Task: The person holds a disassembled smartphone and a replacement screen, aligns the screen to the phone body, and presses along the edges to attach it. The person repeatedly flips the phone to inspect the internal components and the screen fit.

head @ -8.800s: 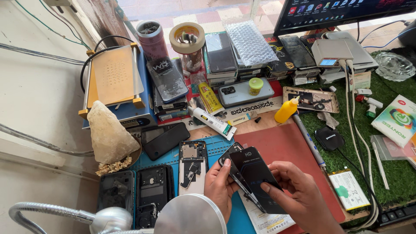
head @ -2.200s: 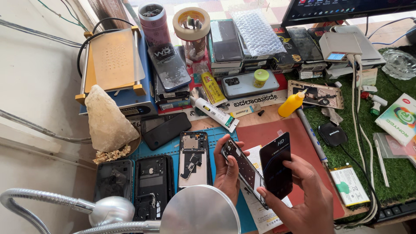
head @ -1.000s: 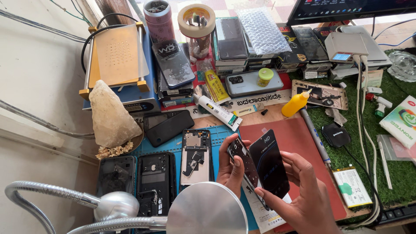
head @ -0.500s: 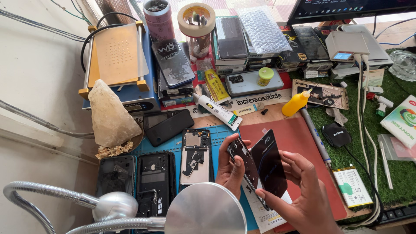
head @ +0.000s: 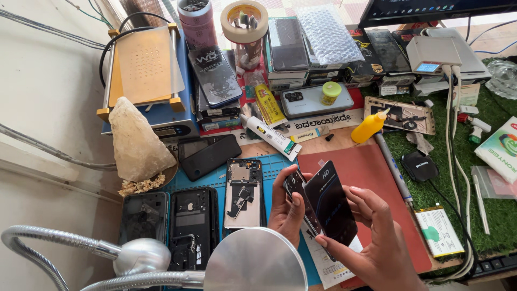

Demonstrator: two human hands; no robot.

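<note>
Step in hand, judged: a black replacement screen panel (head: pixel 329 205) is being offered up to an opened phone frame (head: pixel 302 207), edge against edge, above the red mat (head: pixel 371 172)

Left hand (head: pixel 285 207) is closed around the phone frame from behind, thumb along its near edge. Right hand (head: pixel 371 242) is clamped on the screen panel, fingertips (head: pixel 353 191) on its right edge, thumb low at the bottom corner. Panel is tilted, its glass face toward the camera, touching the frame along its left side

Next move is judged to call for squaring the panel's corners to the frame and an even press along the edges; whether any flex cable is seated can't be told, hidden between the two parts

Counts on the blue mat (head: pixel 272 164):
- 3 stripped phone bodies laid open side by side (head: pixel 193 226)
- 1 intact dark phone (head: pixel 209 156) lying diagonally just above them

Elsewhere:
- 1 yellow squeeze bottle (head: pixel 369 126)
- 1 white adhesive tube (head: pixel 272 137)
- 1 roll of tape (head: pixel 245 19)
- 1 loose battery (head: pixel 437 230) on the green turf
- 1 lamp head (head: pixel 253 261) in the foreground, covering part of the mat
</note>
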